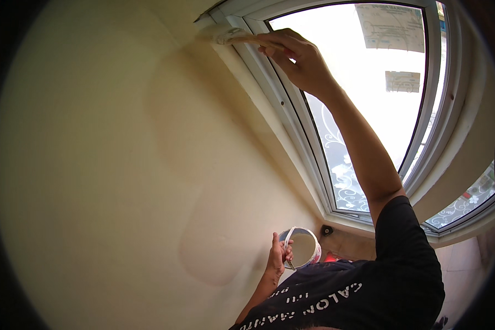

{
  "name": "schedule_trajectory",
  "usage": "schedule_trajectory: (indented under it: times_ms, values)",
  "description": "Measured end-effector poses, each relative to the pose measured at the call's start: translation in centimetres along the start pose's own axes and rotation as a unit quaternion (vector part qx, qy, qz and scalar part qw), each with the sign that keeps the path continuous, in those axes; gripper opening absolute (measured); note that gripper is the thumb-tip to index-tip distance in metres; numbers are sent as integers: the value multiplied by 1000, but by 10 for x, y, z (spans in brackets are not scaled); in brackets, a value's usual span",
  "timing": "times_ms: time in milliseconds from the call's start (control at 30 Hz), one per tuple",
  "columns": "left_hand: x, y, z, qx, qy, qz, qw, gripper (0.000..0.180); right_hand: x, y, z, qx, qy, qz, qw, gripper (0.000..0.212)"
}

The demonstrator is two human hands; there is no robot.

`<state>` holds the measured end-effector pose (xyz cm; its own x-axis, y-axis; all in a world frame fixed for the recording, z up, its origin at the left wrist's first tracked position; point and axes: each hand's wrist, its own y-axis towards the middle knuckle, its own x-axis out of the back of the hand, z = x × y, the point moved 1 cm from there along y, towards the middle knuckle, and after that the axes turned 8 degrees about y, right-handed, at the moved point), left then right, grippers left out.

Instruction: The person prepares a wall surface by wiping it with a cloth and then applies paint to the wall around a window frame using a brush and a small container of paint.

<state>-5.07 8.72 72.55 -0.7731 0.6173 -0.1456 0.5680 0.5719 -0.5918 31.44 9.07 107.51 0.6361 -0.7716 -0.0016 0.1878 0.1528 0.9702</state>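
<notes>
My right hand point(300, 58) is raised beside the window and closed around the wooden handle of a paintbrush point(257, 39). Its bristle end, pale and partly smeared by motion, is up at the wall's edge next to the window frame point(283, 118). Lower down, close to my body, my left hand point(281, 254) grips a small white bucket point(317, 252) by its rim and handle. Cream-coloured paint point(302, 248) shows inside the bucket. Patches of a slightly darker shade mark the cream wall point(121, 154) to the left.
The window pane point(368, 104) is bright, with paper sheets point(396, 27) and a white floral pattern on it. A second window point(467, 198) is at the right. Below the sill are a small dark round fitting point(326, 230) and a red object point(330, 257).
</notes>
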Motion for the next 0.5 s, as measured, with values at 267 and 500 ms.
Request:
schedule_trajectory:
  times_ms: [267,500]
  values:
    - [3,2,4,-8,12,18,1000,84,14,-67,-11,-77,40,60,994,24]
    - [1,5,4,3,2,16,1000,84,28,-117,4,-121,-13,139,983,26]
